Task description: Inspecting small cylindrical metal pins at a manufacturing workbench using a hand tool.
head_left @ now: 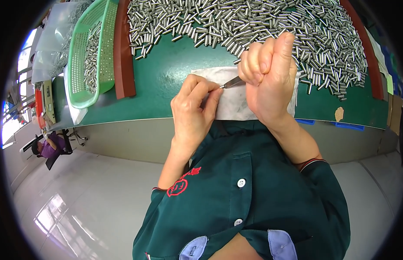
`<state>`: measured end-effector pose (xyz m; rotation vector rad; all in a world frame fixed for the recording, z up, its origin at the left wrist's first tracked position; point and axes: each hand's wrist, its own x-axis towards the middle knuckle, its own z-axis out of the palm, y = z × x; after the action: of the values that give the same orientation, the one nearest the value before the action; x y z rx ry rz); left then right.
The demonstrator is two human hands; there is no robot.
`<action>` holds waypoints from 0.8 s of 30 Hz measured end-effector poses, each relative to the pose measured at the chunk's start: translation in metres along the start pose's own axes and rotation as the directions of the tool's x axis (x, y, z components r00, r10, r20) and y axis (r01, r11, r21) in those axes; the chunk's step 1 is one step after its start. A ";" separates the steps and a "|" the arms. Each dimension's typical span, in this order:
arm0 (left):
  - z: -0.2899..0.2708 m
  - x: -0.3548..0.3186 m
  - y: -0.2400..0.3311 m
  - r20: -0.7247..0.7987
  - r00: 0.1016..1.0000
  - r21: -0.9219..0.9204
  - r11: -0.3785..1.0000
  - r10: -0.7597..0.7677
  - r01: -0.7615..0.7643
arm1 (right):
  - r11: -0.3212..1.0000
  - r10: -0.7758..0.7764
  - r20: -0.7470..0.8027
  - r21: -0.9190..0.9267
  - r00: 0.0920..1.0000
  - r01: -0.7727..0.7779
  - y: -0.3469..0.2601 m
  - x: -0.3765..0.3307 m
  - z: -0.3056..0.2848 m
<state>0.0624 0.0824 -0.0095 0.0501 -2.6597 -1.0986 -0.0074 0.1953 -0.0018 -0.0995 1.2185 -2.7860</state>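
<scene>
My left hand [193, 104] is closed in a pinch, thumb against forefinger, on a small metal pin of which only a bright end shows. Wrapped round a slim tool with a pointed metal blade [233, 82], my right hand [269, 76] is a fist with the thumb raised. The tool's handle is hidden in the fist. Its tip meets the pin at my left fingertips. Beneath both hands a white cloth [236, 106] lies at the table's near edge. Beyond them spreads a large heap of short shiny metal pins [253, 21].
Dark red rails [125, 56] bound the heap at left and right on the green table [154, 104]. A green plastic basket [107, 65] with more metal pieces stands at left, beside clear plastic bags [52, 39]. Far left, a person in purple [53, 146] sits on a chair.
</scene>
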 end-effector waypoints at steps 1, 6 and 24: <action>0.000 0.000 0.000 -0.001 1.000 0.000 1.000 -0.002 0.002 | 1.000 0.001 0.001 -0.001 1.000 -0.001 0.000 0.000 0.000; 0.001 0.000 -0.001 -0.005 1.000 -0.007 1.000 -0.002 0.002 | 1.000 0.019 -0.015 0.006 1.000 -0.019 0.000 0.000 0.000; 0.000 0.002 -0.002 0.007 1.000 -0.029 1.000 -0.003 0.004 | 0.995 -0.037 0.026 -0.091 0.999 0.039 0.002 -0.002 0.002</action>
<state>0.0607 0.0812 -0.0103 0.0455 -2.6498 -1.1406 -0.0052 0.1925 -0.0018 -0.1643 1.3529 -2.7515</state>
